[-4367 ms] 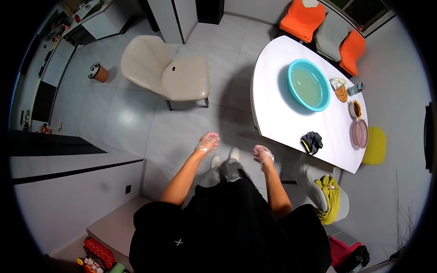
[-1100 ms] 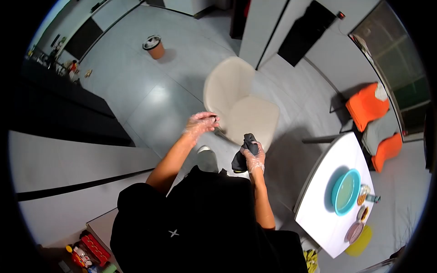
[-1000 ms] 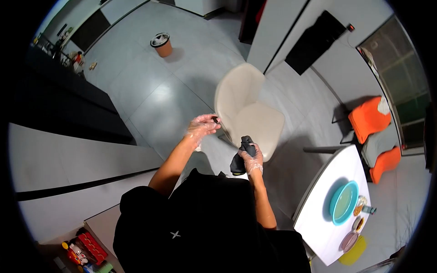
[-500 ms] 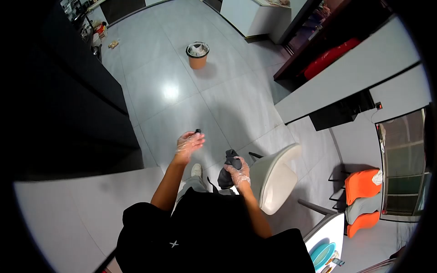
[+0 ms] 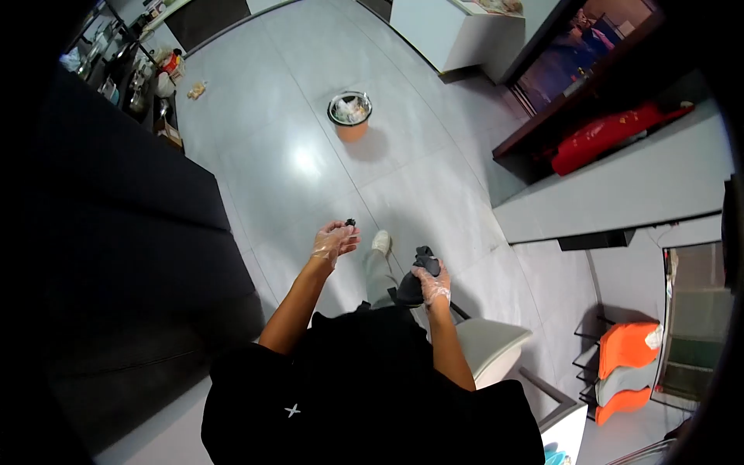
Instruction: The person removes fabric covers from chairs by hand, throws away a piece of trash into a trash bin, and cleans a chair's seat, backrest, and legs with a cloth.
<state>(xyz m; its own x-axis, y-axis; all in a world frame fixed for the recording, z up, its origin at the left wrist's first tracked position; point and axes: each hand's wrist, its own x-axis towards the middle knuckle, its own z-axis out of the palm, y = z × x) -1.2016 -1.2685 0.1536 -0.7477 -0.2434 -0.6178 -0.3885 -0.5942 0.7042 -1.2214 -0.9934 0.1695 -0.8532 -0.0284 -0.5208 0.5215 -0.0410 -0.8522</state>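
My left hand [image 5: 335, 240], in a clear plastic glove, is closed with a small black object [image 5: 350, 222] at its fingertips. What that object is, I cannot make out. My right hand [image 5: 435, 284], gloved the same way, grips a bunched dark grey cloth item [image 5: 412, 289], perhaps a bag, with a strap-like end hanging by my waist. Both hands are in front of my body, apart from each other. On the floor ahead stands an orange bin [image 5: 353, 132] with a dark rim, a liner and crumpled waste inside.
A dark sofa-like piece [image 5: 147, 232] runs along the left. A white chair [image 5: 488, 345] is close behind my right arm, with a white table [image 5: 570, 434] beyond. Orange chairs [image 5: 628, 345] stand far right. Red fabric [image 5: 604, 139] lies on a shelf; a cluttered rack [image 5: 136, 93] is at upper left.
My view has moved forward over the floor, and a white shoe has stepped ahead. The bin appears nearer, the white chair farther back. Both hands keep their hold.
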